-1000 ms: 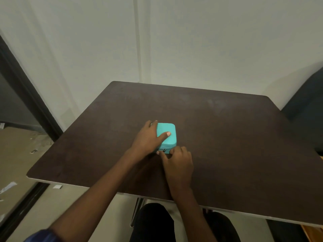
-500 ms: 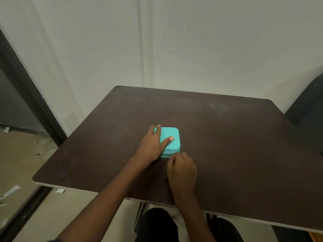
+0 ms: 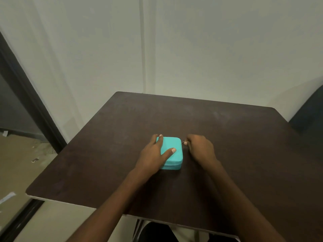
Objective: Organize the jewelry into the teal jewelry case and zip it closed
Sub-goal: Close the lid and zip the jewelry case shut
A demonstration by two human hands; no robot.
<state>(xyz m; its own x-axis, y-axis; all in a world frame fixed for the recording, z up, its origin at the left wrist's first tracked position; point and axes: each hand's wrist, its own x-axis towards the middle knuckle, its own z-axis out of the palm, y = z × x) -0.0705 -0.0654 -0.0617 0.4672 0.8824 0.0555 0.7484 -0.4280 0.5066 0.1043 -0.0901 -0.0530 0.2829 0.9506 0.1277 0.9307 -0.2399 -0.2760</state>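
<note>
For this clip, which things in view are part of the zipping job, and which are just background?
Part of the job:
- teal case, closed, flat on the table
- left hand, pressing on the lid
- right hand, fingers pinched at the case's far right corner, likely on the zip pull

Just there:
- dark chair at right
- paper scraps on the floor
</note>
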